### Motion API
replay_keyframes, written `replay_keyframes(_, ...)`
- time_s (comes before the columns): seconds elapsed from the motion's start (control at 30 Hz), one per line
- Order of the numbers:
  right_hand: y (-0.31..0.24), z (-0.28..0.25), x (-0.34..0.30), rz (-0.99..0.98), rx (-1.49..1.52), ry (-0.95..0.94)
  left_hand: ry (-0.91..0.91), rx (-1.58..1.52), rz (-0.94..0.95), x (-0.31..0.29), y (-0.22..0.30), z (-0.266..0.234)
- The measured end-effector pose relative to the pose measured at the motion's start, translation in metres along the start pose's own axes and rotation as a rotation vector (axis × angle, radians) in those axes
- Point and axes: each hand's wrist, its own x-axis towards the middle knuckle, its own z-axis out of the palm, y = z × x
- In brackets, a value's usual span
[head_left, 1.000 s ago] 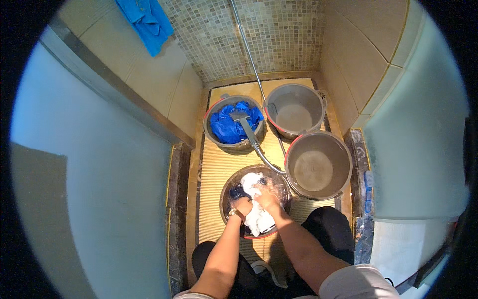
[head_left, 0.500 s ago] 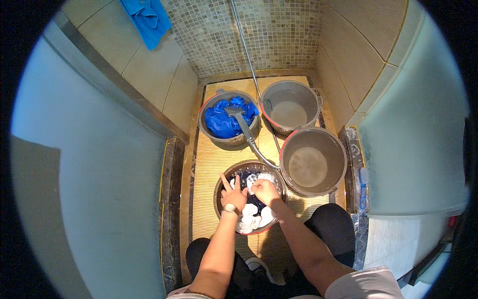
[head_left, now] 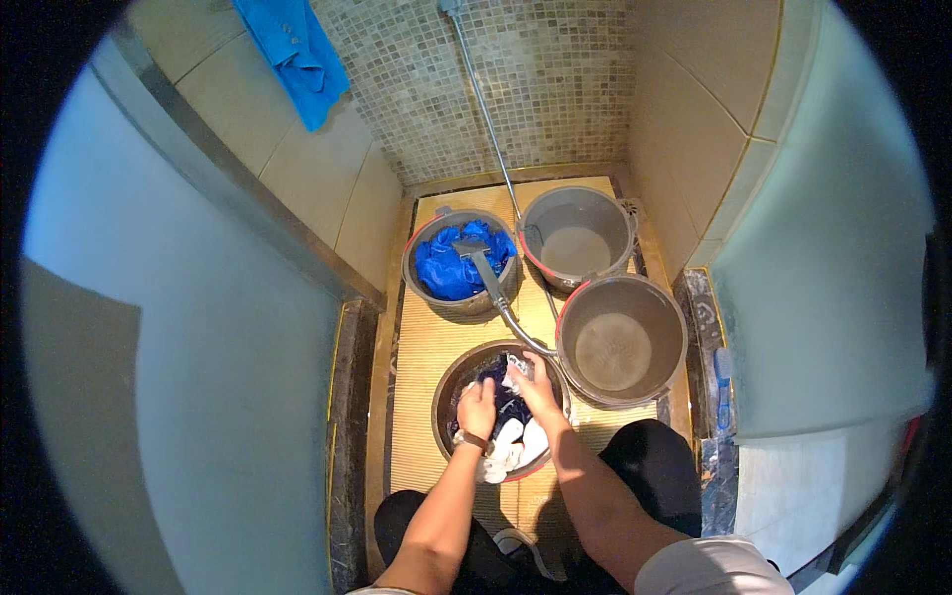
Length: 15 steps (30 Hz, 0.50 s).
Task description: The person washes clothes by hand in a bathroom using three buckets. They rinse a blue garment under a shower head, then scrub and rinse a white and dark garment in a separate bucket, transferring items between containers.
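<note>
At far left, a blue towel (head_left: 302, 64) hung against the tiled wall. Below it, on the ribbed mat (head_left: 415, 352), a bucket (head_left: 462, 309) held blue cloth (head_left: 442, 275), with the shower head (head_left: 474, 250) resting on top. Nearer the person stood the basin (head_left: 440, 397), containing dark cloth (head_left: 509, 405) and white pieces (head_left: 504, 452), the latter bunched toward the near rim.

The left hand (head_left: 477, 410) was inside the basin, its fingers curled; whether it gripped any cloth could not be told. Just right of it, the right hand (head_left: 536, 390) appeared pinched on a white cloth (head_left: 515, 369). The hands were apart.

Further right, a far bucket (head_left: 585, 206) and a near bucket (head_left: 664, 337) appeared to hold water. A blue brush (head_left: 724, 389) lay at the right edge.

Progress, as judged: handling was under way and unfinished; dark and white cloth lay mixed in the basin, and the blue lot lay unattended in its bucket. The share completed could not be established.
</note>
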Motion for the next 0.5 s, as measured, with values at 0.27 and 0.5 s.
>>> replay_keyframes(0.27,0.055,-0.032,0.020,0.389,0.647,-0.216,-0.130,0.180,0.651,-0.019,0.106,-0.018)
replay_keyframes(0.5,-0.052,-0.004,-0.019,0.147,-0.548,-0.221,-0.153,0.200,-0.057,0.012,-0.006,-0.012)
